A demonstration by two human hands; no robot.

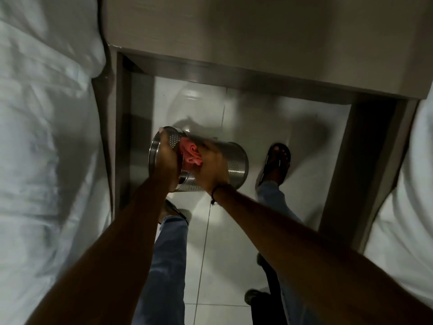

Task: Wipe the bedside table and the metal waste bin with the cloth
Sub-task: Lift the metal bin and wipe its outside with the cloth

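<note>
A perforated metal waste bin [234,160] is held on its side above the white floor, its open rim pointing left. My left hand [166,160] grips the bin at that rim. My right hand [212,167] presses a crumpled pink cloth [191,153] against the bin's side wall. The beige bedside table [234,38] fills the top of the view, just beyond the bin.
White bedding [42,137] lies on the left and more white bedding [412,184] on the right. Below are white floor tiles [218,266], my jeans-clad legs and a black sandal [276,160]. A dark object [264,301] stands on the floor at lower right.
</note>
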